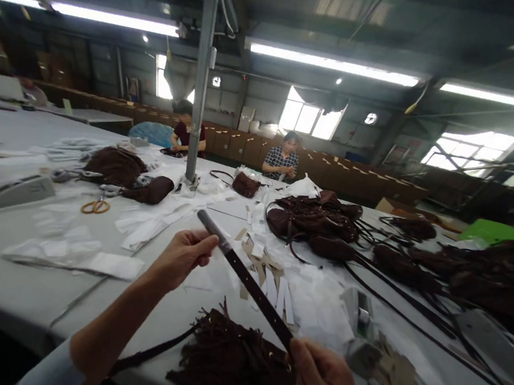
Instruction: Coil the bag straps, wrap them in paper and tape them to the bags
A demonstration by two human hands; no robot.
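My left hand (pixel 183 256) pinches the upper end of a dark brown leather strap (pixel 249 284) with small holes in it. My right hand (pixel 321 375) grips the strap's lower end near the bottom edge of the view, so the strap runs taut and slanted between both hands. Just below the strap lies a dark brown fringed bag (pixel 227 368), with a thin strap trailing left from it across the grey table (pixel 25 289).
Piles of brown fringed bags (pixel 316 219) and long thin straps cover the right side. White paper slips (pixel 273 287), orange-handled scissors (pixel 95 207) and plastic bags lie about. Two people sit at the table's far end beside a metal post (pixel 200 93).
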